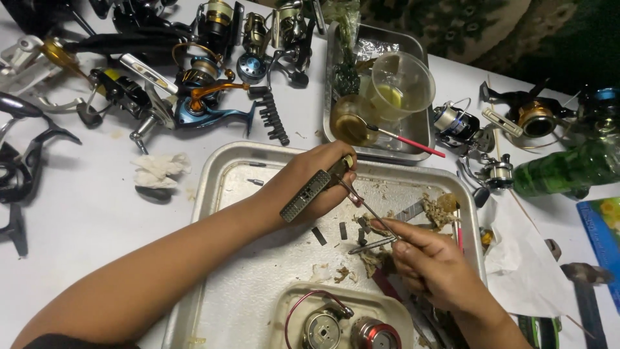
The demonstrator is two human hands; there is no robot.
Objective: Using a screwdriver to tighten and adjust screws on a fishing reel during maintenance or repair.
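Over a metal tray [232,284], the right hand [433,265] reaches in from the near right corner, pinching a thin wire bail [371,223]. The left hand [310,184], forearm crossing from the near left, grips a small grey reel part [305,195]. Beyond, fishing reels [200,90] crowd the table's far edge.

Light falls from above, even and fairly bright, over the white worktop [90,207], which reads slightly cool. The metal tray [258,284] gives a soft sheen, with brighter glare on the foil [374,48] and the plastic cup [403,77]. Shadows are short and soft, lying under the left hand [310,187] and forearm. The top right corner stays dim. The centre is sharp; the right hand [433,265] looks slightly soft, and the reels [194,84] near the edges bend with wide-angle distortion.
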